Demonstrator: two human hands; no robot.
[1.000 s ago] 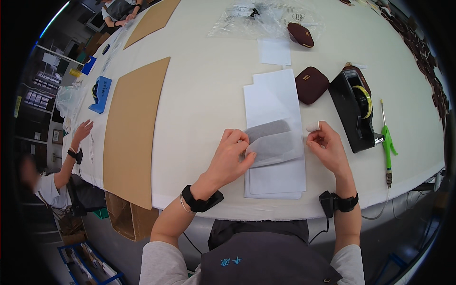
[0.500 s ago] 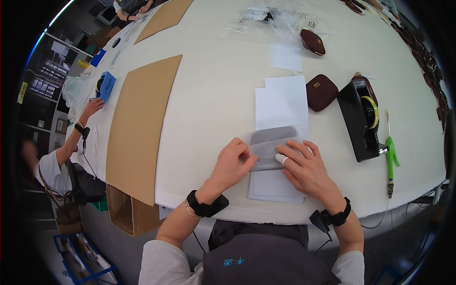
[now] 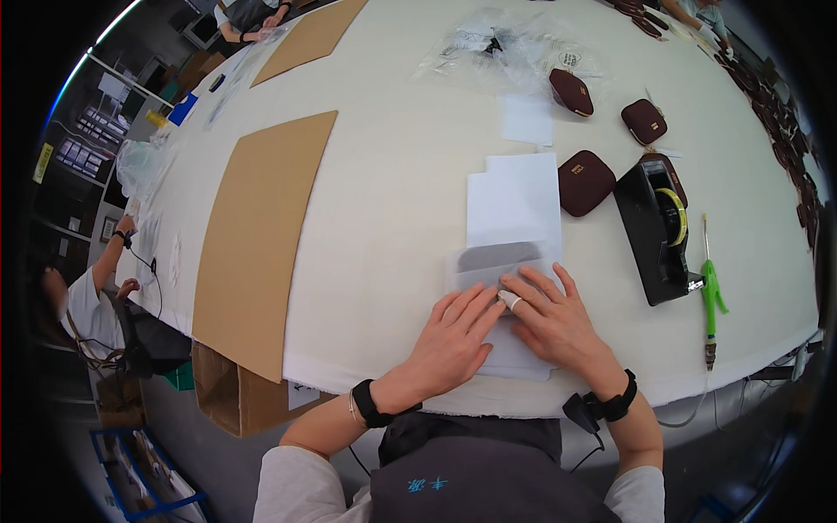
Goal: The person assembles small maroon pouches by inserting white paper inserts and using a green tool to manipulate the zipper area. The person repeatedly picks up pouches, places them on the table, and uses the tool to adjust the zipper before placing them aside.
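A grey flat piece (image 3: 500, 256) lies under a thin translucent sheet (image 3: 462, 277) on the white paper stack (image 3: 514, 199) in front of me. My left hand (image 3: 449, 340) rests flat on the near part of the sheet, fingers stretched toward the right. Beside it my right hand (image 3: 558, 324) presses down with spread fingers, a white band around one of them. The fingertips of both hands nearly meet. Their fingers cover much of the sheet, so its near edge is partly hidden.
Right of the papers sit a dark red pouch (image 3: 586, 183), a black tape dispenser (image 3: 652, 244) and a green air gun (image 3: 711, 288). Another dark red pouch (image 3: 643, 122) lies farther back, near clear plastic bags (image 3: 514, 48). Brown cardboard (image 3: 261, 244) lies left; a co-worker (image 3: 96, 305) sits beyond it.
My left hand has gone from pinching the sheet to lying flat on it, closer to my right hand. Another pouch has appeared at the far right. The co-worker's arm and the blue tape dispenser have moved away.
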